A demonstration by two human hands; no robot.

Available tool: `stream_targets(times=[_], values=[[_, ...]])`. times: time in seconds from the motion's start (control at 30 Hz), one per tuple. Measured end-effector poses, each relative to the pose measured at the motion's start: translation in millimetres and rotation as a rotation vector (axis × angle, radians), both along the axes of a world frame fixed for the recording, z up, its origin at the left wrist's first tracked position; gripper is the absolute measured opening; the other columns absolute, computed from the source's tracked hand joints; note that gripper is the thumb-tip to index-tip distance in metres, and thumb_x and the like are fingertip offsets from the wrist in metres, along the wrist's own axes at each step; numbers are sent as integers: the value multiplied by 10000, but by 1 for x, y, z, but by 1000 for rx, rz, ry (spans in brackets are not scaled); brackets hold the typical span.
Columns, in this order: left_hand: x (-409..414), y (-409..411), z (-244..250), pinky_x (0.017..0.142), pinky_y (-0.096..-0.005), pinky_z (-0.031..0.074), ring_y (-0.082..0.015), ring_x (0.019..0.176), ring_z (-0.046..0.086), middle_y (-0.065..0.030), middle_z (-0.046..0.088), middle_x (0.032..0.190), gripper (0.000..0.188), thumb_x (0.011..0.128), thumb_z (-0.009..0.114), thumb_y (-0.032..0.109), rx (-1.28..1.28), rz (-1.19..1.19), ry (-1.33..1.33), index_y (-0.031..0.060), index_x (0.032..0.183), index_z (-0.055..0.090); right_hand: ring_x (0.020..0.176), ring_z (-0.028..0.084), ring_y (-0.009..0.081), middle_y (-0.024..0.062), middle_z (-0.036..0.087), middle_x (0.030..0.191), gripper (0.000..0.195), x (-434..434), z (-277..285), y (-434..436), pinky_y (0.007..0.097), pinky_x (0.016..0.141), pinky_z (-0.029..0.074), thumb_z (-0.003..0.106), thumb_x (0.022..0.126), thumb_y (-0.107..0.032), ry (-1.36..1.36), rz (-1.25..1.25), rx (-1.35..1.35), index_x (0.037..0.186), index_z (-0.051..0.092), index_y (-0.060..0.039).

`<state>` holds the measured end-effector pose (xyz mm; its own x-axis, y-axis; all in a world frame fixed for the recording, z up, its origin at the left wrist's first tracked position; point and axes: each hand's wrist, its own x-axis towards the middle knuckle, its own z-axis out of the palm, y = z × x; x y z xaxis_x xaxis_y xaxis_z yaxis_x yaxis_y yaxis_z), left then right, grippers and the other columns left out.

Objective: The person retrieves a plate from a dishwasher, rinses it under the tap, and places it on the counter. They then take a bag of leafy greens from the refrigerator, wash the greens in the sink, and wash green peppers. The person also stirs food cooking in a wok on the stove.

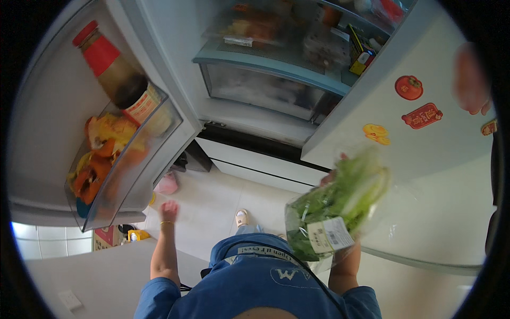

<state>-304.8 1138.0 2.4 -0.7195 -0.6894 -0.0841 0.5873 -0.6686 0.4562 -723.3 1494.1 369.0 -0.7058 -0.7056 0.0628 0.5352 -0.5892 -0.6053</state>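
Observation:
My right hand grips a clear plastic bag of leafy green vegetables. Most of that hand is hidden behind the bag, with only some fingers showing at its upper left edge. A printed label is stuck on the bag, which hangs before the right-hand refrigerator door. Low on the left, my left hand is blurred and holds nothing, its fingers seemingly apart. It hangs over the floor, near the opened left refrigerator door but apart from it.
A sauce bottle and orange peel-like pieces fill the left door bin. Inside the refrigerator are a loaded glass shelf and a drawer. Magnets dot the right door. A pink bag lies on the floor.

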Motion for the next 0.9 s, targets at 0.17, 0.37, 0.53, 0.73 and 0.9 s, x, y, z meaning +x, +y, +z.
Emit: stream_targets(times=[0.17, 0.37, 0.53, 0.73, 0.9], values=[[-279, 66, 127, 875, -363, 401, -253, 998, 521, -131, 543, 1085, 249, 874, 417, 195, 84, -649, -168, 38, 1037, 520, 676, 477, 286, 94, 491, 767, 689, 4, 28, 36, 551, 626, 419, 365, 807, -589, 95, -325, 78, 1310, 302, -122], [-478, 32, 188, 695, -348, 443, -226, 693, 519, -90, 513, 697, 86, 794, 438, 66, 217, -152, -227, 48, 718, 474, 1059, 431, 274, 77, 495, 1110, 572, -20, 80, 92, 642, 933, 223, 316, 855, -512, 417, 118, -58, 1345, 182, -248], [-471, 36, 190, 729, -361, 442, -237, 726, 500, -92, 492, 706, 92, 751, 440, 21, 94, -48, -298, 51, 664, 449, 1073, 416, 238, 61, 476, 1130, 555, -23, 115, 88, 616, 954, 214, 312, 865, -486, 488, 205, -81, 1348, 157, -261], [-377, 93, 208, 753, -344, 419, -207, 818, 486, -62, 510, 838, 183, 621, 409, -77, 139, -9, -327, 50, 738, 469, 1088, 398, 195, 42, 452, 1153, 538, -24, 139, 75, 585, 979, 204, 308, 877, -455, 509, 276, -45, 1351, 127, -275], [-293, 125, 213, 776, -346, 424, -202, 826, 499, -57, 524, 854, 371, 570, 371, -123, 150, -156, -395, 53, 880, 470, 1077, 402, 164, 27, 453, 1148, 477, -35, 159, 29, 497, 998, 233, 319, 899, -396, 549, 475, -55, 1342, 186, -275]])
